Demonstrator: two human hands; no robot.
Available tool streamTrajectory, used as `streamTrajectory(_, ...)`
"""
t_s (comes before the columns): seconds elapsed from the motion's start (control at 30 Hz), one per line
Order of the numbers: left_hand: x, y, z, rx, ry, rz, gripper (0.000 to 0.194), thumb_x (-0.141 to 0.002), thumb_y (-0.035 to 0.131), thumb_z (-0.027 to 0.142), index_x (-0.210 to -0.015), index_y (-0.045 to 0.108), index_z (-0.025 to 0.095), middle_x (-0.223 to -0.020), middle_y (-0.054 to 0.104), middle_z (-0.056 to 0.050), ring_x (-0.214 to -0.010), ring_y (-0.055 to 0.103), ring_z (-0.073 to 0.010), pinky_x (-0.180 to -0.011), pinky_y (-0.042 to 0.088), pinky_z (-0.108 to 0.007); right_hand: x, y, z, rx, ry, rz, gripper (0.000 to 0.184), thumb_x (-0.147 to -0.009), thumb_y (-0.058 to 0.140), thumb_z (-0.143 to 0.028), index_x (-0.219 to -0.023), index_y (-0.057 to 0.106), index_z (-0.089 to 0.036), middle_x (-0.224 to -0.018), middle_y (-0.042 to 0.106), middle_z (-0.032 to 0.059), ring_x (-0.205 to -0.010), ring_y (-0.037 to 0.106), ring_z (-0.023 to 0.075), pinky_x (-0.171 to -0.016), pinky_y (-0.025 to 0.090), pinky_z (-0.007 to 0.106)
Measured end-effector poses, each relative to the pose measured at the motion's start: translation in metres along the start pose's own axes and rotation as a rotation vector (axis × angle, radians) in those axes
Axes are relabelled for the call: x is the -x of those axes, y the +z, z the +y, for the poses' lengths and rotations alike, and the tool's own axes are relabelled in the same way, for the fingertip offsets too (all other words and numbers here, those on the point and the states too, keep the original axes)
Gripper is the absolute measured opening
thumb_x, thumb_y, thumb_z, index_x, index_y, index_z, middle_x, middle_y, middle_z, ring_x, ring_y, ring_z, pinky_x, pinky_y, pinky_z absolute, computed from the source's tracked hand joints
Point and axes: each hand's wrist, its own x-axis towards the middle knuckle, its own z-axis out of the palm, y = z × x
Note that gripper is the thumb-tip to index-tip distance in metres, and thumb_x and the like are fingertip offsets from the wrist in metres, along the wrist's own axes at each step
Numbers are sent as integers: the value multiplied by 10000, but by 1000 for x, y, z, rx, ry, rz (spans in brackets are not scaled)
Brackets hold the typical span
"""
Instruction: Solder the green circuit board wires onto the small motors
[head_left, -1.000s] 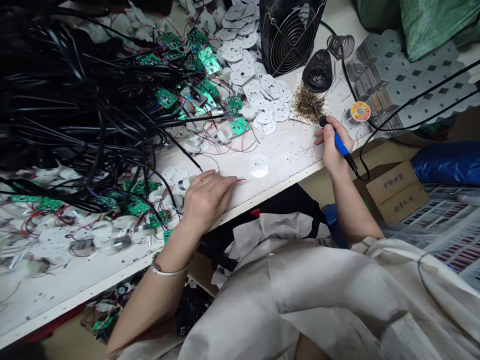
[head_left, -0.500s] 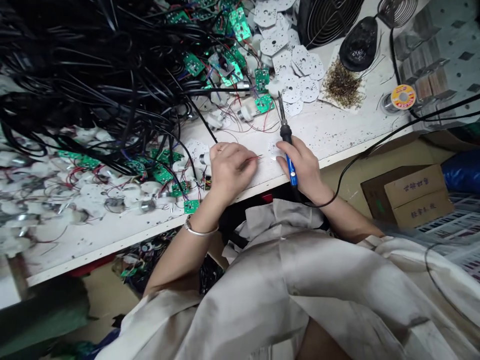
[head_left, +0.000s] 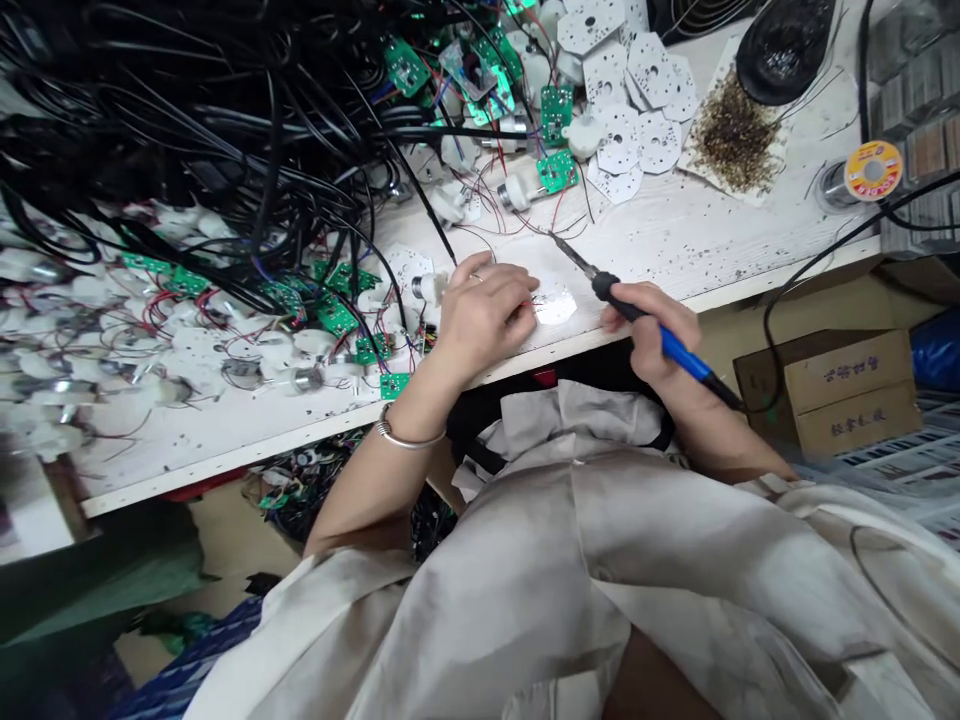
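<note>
My right hand grips the blue soldering iron, tip toward 11 o'clock. My left hand is curled on the table, white perforated disc at 3 o'clock; can't tell if it's pinching anything.

A white-painted wooden workbench, speckled with dark flecks, runs across the view, its front edge rising from 8 o'clock toward 3 o'clock. Beyond that edge, at 3 o'clock, a tan floor shows. A closed cardboard box with printed characters sits on it at about 4 o'clock, just beside a blue bag at the right edge. A pile of printed packaging lies at 4 o'clock. Under the bench at 8 o'clock lies a heap of tangled electronic scraps. Farther down are a dark green cloth and a blue patterned fabric. The light is soft and even.
</note>
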Motion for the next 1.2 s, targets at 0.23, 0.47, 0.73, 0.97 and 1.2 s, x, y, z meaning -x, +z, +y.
streamTrajectory(0.23,-2,-6,-8,79,36,-83,124,-860,547,180,-856,668,207,-1128,777,-32,-1154,702,-226,-1108,515,-463,1,-1,-1,-211,283,106,314,-977,564,-488,-913,771,-261,-513,618,-63,-363,513,80,-399,445,224)
streamTrajectory(0.47,-1,-5,-7,71,19,-72,122,-880,531,192,-808,629,204,-1123,769,-31,-1148,705,-229,-1028,571,-451,1,1,-3,-152,311,166,416,-958,546,-583,-835,748,-241,-452,554,-66,-322,473,86,-359,413,231)
streamTrajectory(0.73,-1,-7,-10,102,46,-93,120,-873,524,192,-808,624,206,-1121,765,-36,-1155,700,-235,-1032,566,-463,2,2,-3,-148,249,96,351,-971,547,-513,-836,759,-269,-446,549,-61,-323,472,95,-367,430,256)
streamTrajectory(0.97,1,-7,-13,124,49,-40,88,-844,553,187,-809,632,208,-1131,763,-45,-1133,705,-230,-1001,574,-450,-2,1,-9,-154,238,431,387,-929,556,-536,-726,721,-250,-495,549,-42,-306,411,88,-296,252,252)
streamTrajectory(1.2,1,-5,-11,119,14,-38,108,-863,538,206,-792,619,214,-1078,764,-33,-1100,704,-214,-994,571,-447,1,9,-4,-175,235,281,382,-935,564,-558,-763,742,-267,-523,590,-38,-317,439,92,-323,360,268)
